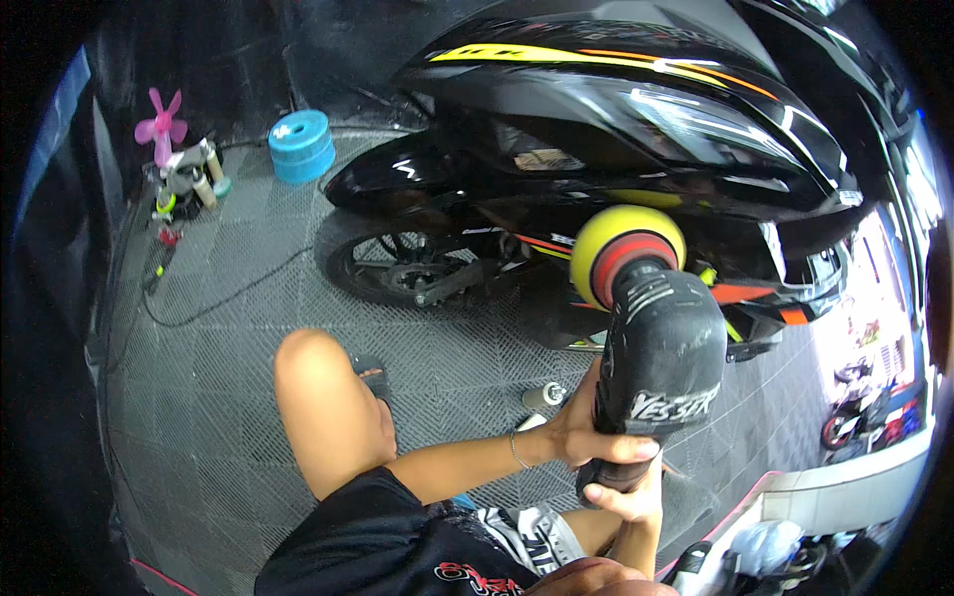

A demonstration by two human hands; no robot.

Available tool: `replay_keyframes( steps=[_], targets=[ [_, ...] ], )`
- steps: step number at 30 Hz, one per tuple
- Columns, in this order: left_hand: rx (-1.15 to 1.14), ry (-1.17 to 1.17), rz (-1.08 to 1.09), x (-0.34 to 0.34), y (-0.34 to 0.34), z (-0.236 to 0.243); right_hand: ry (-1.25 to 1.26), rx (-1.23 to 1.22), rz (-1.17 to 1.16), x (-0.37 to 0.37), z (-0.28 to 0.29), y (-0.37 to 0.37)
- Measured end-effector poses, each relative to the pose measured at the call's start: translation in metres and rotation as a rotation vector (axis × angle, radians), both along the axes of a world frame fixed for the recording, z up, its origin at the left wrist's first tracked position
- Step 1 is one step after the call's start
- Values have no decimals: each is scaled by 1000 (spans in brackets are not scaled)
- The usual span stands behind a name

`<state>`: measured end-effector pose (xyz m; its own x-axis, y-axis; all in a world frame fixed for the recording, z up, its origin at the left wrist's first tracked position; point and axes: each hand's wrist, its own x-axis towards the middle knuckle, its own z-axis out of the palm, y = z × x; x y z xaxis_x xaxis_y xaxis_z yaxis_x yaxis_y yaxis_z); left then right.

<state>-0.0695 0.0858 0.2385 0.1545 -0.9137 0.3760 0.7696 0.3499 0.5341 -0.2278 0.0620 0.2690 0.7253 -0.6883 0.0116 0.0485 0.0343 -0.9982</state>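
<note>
A black power polisher (668,343) with a yellow foam pad (621,238) on a red backing plate is raised in front of me. My left hand (588,427), with a thin bracelet at the wrist, is closed around the polisher's body from the left. Lower down, my right hand (636,502) wraps its rear grip, the fingers partly hidden. Beyond the pad stands a glossy black motorcycle (686,139) with yellow and orange stripes. The pad overlaps its lower side panel; I cannot tell whether they touch. A small bottle (544,395) stands on the floor left of the polisher.
A blue round container (301,147) stands beyond the motorcycle's wheel (397,263). At the far left are a pink fan (161,127), several bottles (204,189) and a cable (214,310) across the grey tiled floor (238,288). A low white wall (845,497) runs at the right.
</note>
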Motion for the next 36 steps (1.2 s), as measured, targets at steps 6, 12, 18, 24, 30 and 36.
replay_keyframes(
  steps=[6,12,18,24,30,36],
  targets=[
    [-5,72,-197,21,17,-35,191,-56,81,16,-15,15],
    [-217,236,-263,56,25,-32,267,-321,35,51,-14,28],
    [-371,336,-194,82,17,-32,462,-556,79,71,5,29],
    [-349,176,-69,74,15,-24,470,-497,146,61,16,17],
    [-315,62,-252,54,-4,-19,172,-503,58,28,-10,-6],
    [-350,-63,-268,45,-10,-16,-28,-372,1,26,-25,-3]
  ],
)
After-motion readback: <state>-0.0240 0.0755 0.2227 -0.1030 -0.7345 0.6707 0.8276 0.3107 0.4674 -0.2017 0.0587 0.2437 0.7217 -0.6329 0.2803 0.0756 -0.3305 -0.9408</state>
